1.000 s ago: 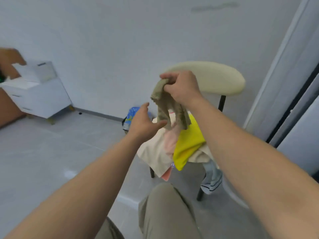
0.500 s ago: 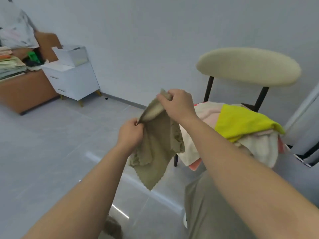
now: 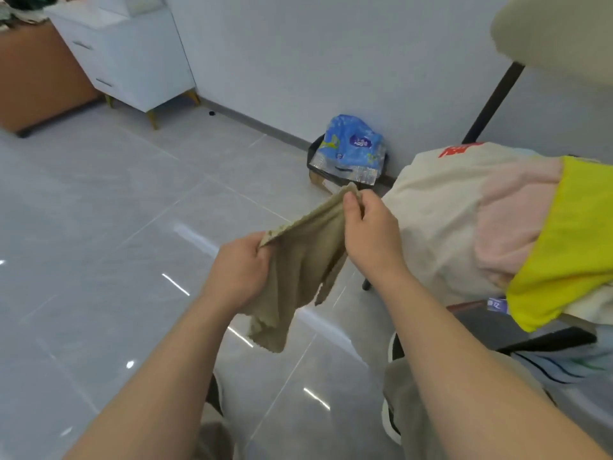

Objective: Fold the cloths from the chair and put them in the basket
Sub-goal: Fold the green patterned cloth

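Right hand (image 3: 368, 227) pinches one top corner of the small olive-beige terry cloth (image 3: 298, 270); left hand (image 3: 242, 267), at its 8 o'clock, grips the neighbouring corner. The cloth hangs slack between them above the floor, at 9 o'clock from the heaped cream, pink and yellow cloths (image 3: 447, 210) on the black-framed chair (image 3: 557, 34). Best practice, as judged: draw the top edge taut and level before folding.

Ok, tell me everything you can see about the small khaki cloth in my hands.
The small khaki cloth looks like soft, fuzzy fabric, plain olive-beige with a zigzag-cut edge. It is unfolded and rumpled, held in the air above the grey tiled floor. The left hand grips one end of its top edge; the right hand pinches the other, higher end. The rest hangs loosely to a point. Nothing else touches it.
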Demonstrator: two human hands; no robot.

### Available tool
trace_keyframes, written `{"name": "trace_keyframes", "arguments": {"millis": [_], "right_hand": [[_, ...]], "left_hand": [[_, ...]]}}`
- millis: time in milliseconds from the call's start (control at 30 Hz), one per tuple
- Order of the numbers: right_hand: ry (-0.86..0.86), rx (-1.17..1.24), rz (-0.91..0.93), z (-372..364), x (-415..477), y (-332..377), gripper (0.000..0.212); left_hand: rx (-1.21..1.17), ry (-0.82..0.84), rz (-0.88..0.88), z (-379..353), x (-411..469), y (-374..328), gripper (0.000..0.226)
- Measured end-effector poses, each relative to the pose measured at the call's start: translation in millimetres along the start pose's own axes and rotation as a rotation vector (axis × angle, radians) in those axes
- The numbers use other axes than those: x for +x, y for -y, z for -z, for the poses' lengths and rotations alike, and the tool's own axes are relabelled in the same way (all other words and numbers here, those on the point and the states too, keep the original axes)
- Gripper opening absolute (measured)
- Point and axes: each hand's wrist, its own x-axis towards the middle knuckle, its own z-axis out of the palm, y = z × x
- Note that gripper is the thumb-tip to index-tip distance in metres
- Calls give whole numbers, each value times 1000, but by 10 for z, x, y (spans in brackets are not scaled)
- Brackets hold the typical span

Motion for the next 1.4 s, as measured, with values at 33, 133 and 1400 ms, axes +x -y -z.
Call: {"name": "trace_keyframes", "arguments": {"millis": [33,133,1400], "right_hand": [[-15,12,1,-41,39,13,34],[-28,25,-10,-122,122,4,33],[233,186,-60,-461,2,-24,13]], "left_hand": [[-13,-11,6,17,64,18,32],[28,19,-20,53,190,89,34],[-1063,16,371,-135,252,-169,15]]}}
